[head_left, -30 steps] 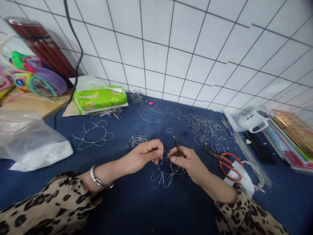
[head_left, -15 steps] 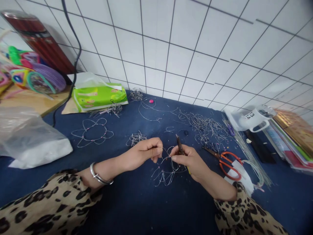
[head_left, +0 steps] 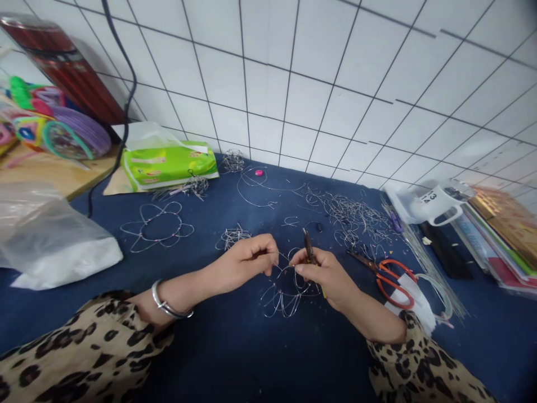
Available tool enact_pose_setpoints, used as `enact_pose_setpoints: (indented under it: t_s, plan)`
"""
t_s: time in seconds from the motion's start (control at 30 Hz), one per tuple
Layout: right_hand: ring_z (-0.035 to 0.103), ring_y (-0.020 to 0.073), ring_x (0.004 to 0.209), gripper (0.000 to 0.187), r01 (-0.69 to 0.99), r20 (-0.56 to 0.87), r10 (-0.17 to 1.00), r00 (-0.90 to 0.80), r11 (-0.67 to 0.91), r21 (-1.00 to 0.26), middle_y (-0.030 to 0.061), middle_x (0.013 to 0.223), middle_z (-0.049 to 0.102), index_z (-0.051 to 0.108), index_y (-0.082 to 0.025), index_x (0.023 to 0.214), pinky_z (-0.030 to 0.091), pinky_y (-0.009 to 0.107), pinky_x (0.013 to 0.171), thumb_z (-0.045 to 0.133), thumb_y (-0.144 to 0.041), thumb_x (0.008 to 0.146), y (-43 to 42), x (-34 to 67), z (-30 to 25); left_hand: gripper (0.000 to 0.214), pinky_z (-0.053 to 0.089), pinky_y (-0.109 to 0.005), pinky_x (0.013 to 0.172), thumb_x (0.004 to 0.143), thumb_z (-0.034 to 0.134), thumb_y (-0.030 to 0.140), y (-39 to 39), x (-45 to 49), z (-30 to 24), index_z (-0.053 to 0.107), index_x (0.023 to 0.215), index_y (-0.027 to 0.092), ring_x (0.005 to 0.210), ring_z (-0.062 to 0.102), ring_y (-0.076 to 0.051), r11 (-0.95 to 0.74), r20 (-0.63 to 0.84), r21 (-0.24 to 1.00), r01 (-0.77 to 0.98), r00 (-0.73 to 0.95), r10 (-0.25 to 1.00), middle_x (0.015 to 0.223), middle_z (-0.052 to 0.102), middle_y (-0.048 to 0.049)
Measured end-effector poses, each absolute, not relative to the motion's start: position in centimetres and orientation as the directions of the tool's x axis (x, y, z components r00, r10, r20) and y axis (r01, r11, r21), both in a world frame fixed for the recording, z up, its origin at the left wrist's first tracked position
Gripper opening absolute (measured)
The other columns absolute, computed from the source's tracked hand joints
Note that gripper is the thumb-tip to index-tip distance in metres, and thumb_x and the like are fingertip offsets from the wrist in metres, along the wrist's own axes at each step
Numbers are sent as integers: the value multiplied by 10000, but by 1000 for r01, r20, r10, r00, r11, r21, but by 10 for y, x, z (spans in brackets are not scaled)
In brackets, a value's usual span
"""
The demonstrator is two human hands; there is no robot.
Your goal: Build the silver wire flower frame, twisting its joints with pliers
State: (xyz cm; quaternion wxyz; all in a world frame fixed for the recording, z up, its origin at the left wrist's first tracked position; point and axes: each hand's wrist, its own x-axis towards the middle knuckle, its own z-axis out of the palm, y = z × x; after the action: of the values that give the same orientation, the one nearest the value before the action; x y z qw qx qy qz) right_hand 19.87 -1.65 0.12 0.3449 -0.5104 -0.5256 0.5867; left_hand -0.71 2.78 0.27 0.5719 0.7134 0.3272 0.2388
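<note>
My left hand (head_left: 247,260) is closed in a pinch on a thin wire of the looped wire flower (head_left: 285,294) that lies on the blue cloth (head_left: 235,352) between my hands. My right hand (head_left: 323,274) is closed too, pinching the same wire piece at its fingertips while small dark pliers (head_left: 309,253) stick up out of its grip. The two hands' fingertips almost meet above the wire flower. A metal bangle sits on my left wrist.
A finished wire flower (head_left: 157,226) lies to the left, a wire bundle (head_left: 231,236) behind my left hand. Loose wire scraps (head_left: 356,215) and orange-handled scissors (head_left: 388,277) lie to the right. A green tissue pack (head_left: 168,162), a plastic bag (head_left: 50,240) and a white mug (head_left: 434,204) stand around.
Both hands have shifted slightly up and left in view with the wire piece; the grip is the same.
</note>
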Motion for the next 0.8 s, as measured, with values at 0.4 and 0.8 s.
enact_pose_setpoints:
  t_s: [0.4,0.8]
  plan:
    - [408,91,628,44,228,-188,940,-283,-125,-966,-33,684,480,587,-184,768,326,231,609,551,-197,745,-18,195,4,47,401,-230,600,831,491,204,24,-2,7,497,849,162,614,528,-90,49,-112,992,114,657,745,717,543,25]
    - [405,90,616,43,254,-205,931,-301,-129,-959,-41,659,466,566,-184,764,331,234,614,552,-224,755,-18,193,2,178,371,-220,572,839,514,310,20,-1,6,583,891,154,565,474,-84,38,-138,986,160,673,726,638,524,29]
